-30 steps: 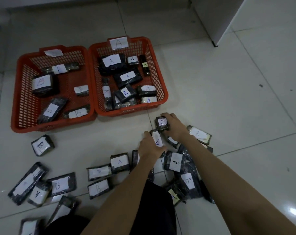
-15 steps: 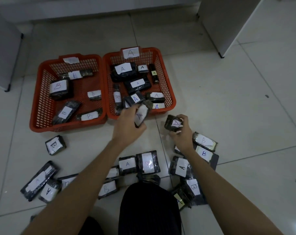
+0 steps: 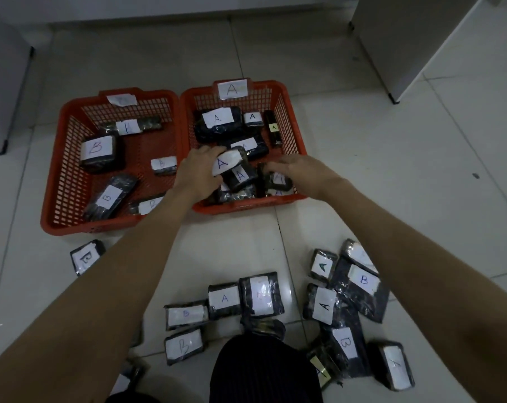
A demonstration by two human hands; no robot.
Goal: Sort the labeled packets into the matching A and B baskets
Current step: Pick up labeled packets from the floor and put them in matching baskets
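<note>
Both hands reached over the near rim of the A basket [image 3: 290,112], the right-hand one of two red baskets on the tiled floor [image 3: 392,175]. The left hand [image 3: 198,173] gripped an A packet [image 3: 227,164], its white label facing up, just above the packets already inside. The right hand [image 3: 296,170] had its fingers curled round a dark second packet [image 3: 275,180] low in the same basket; its label was largely covered, so the letter could not be read with certainty. The step in hand appeared to be the deposit of A packets; the next move would probably call for both hands to let go and turn to the unsorted packets [image 3: 325,306] lying near the person's knee. The B basket [image 3: 54,184] held several B packets. Its own rim label was too blurred to read, and several floor packets were cut off at the lower edge.
</note>
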